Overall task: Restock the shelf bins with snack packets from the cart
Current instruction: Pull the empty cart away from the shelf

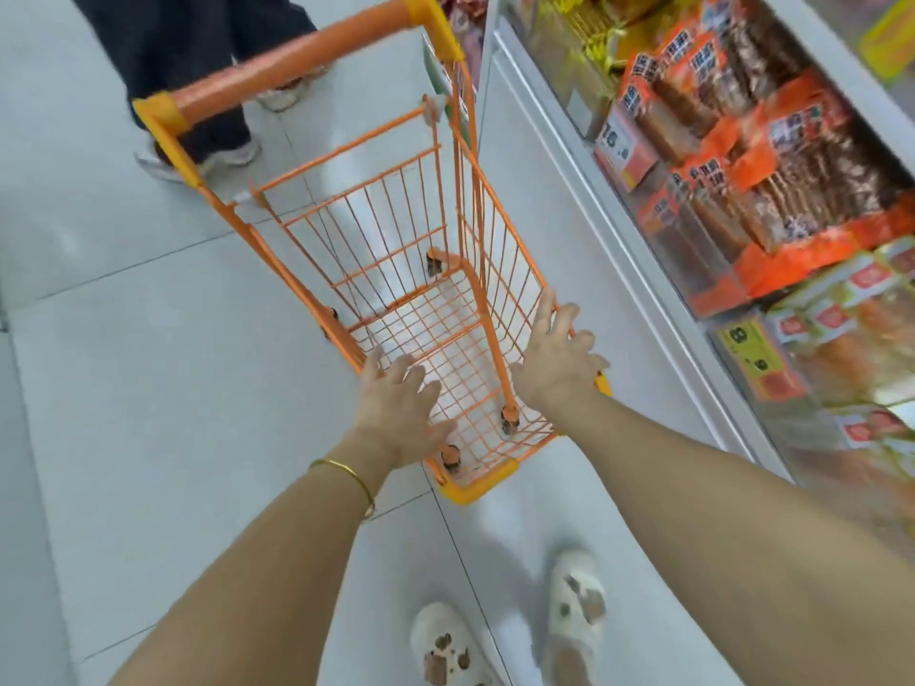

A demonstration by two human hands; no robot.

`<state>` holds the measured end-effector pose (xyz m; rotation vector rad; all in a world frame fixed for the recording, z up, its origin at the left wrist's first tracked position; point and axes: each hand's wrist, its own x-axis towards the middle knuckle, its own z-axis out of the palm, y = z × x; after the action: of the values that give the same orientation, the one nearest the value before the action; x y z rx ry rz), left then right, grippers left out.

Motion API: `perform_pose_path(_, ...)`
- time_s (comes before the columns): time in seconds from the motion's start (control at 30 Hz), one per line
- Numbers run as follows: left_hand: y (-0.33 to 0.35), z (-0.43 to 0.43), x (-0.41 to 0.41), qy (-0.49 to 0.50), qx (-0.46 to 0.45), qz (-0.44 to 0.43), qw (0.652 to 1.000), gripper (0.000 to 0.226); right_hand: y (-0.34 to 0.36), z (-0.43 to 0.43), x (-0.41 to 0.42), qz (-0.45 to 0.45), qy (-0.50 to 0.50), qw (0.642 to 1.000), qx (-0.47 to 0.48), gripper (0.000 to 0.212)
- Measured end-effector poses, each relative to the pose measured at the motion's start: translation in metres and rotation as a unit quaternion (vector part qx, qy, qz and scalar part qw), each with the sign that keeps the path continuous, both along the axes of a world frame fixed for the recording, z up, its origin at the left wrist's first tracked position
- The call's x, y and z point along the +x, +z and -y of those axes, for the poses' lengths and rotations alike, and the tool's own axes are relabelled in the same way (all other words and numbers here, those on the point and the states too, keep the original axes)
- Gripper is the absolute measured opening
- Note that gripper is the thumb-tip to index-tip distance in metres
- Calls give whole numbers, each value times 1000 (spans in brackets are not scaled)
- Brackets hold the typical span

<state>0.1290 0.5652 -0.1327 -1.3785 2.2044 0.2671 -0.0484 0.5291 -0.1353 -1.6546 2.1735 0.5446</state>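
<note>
Most of the view is filled by a pale tiled floor (124, 339). Along the right a white shelf unit (569, 240) is seen, its bins (718, 274) faced with clear panels. An orange wire cart (396, 230) is stood just beside the unit, with its padded handle (297, 61) at the far end and its yellow-cornered nose at the near end; only floor and wheels are seen through the wire bottom. Beyond the handle the dark trouser legs (198, 66) of another person are seen.

The bins are packed: yellow snack packets (584, 32) in the farthest, orange-headed packets (792, 156) of brown pieces in the middle one, and pale packets with red patches (841, 319) in the nearest. White characters are printed on the orange headers, but they are too blurred to be read.

Both hands are held at the cart's near end, apart from the packets in the bins. The left hand (403, 403) is spread over the left rim with fingers straight and parted, nothing being held; whether the wire is touched cannot be told. The right hand (559, 358) is laid along the right rim, fingers splayed and uncurled.

Two white slippers (577, 601) with brown patches are seen at the bottom. On an orange price label (619, 141) at the middle bin "76" can be read; on a yellow tag (742, 344) at the nearest bin, "8". A thin gold bangle (346, 475) is worn on the left wrist.
</note>
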Motion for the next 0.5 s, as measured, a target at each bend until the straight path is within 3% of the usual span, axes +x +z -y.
perform_pose_path(0.5,-4,212,-35,-44,-19,3,999,69,2,200,-39,-17,-18,1000,10,102)
